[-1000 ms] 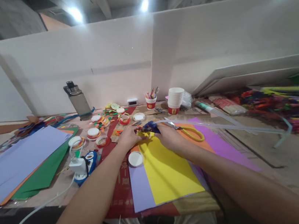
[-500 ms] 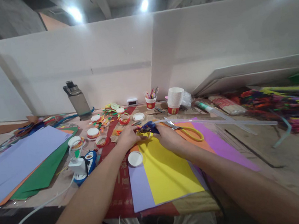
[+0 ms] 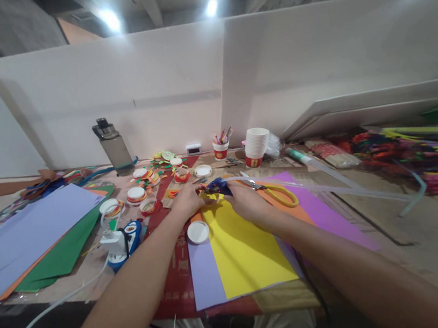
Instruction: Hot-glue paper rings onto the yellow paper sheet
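Observation:
My right hand [image 3: 246, 202] is wrapped round a blue glue gun [image 3: 219, 187], with a long clear glue stick [image 3: 307, 187] running out of its back to the right. Close to the gun's nozzle, the fingers of my left hand [image 3: 188, 201] are pinched on something small that I cannot make out. Both hands are above the top edge of a yellow sheet [image 3: 251, 251], which lies over a lilac sheet [image 3: 207, 279]. A white round lid [image 3: 198, 232] rests on the sheets' left part. Scissors with yellow handles [image 3: 282, 194] lie beside my right hand.
Purple paper [image 3: 332, 218] lies right, stacked sheets [image 3: 36, 227] left. Behind stand a bottle [image 3: 116, 151], a pen cup [image 3: 221, 151] and stacked paper cups [image 3: 256, 148]. A power strip [image 3: 132, 238] is left of my left arm. Another person's hand [image 3: 42, 180] shows far left.
The far end of the clear glue stick has dropped lower on the right. Both hands have hardly moved.

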A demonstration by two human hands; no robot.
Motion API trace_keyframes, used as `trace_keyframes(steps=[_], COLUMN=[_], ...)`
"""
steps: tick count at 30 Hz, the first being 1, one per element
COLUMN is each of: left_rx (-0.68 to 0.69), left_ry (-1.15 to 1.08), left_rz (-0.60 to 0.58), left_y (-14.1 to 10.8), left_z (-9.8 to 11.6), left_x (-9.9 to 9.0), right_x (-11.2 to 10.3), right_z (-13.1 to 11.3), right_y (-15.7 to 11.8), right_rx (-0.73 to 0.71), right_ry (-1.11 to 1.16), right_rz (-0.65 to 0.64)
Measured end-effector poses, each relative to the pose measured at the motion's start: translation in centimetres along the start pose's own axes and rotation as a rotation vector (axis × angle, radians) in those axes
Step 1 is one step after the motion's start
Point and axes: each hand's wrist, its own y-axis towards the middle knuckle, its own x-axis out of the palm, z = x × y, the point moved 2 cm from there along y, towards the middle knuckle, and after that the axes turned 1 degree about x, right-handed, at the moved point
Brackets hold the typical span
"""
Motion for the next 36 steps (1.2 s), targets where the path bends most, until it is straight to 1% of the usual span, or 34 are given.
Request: trace_keyframes(steps=[2,7,13,17,21,25,28,32,36], left_rx=[0.012,0.020,0.017,-0.002,-0.019,-0.039,-0.034,-0.041,-0.048], left_ry=[-0.012,-0.064,-0.006,-0.009,-0.011,-0.021,-0.033,-0.039,-0.043], left_rz=[0.006,-0.022,0.003,-0.003,0.017,0.008,-0.004,-0.003,-0.002], left_y=[0.0,0.1,0.2,0.3,0.3,0.3,0.4,0.3,0.2], left_z=[0.1,-0.1,-0.1,-0.3,-0.6,-0.7,-0.7,-0.6,-0.5], left_x=[-0.1,0.1,0.1,0.3,0.5,0.5,0.6,0.6,0.5], right_x=[0.3,0.4,0.2,-0.3,-1.2,-2.1,-2.5,-2.6,-2.2], right_z=[0.0,-0.1,-0.1,-0.1,-0.3,-0.7,-0.6,-0.2,-0.2], right_y=[0.1,0.2,0.3,0.0,-1.0,-1.7,-1.8,-1.6,-1.5], right_rx=[0.009,0.018,0.023,0.010,0.033,0.033,0.066,0.083,0.034], right_ry=[0.009,0.033,0.026,-0.019,-0.092,-0.084,-0.079,-0.081,-0.099], right_rz=[-0.011,-0.035,-0.019,0.009,0.013,0.006,0.007,0.012,0.034])
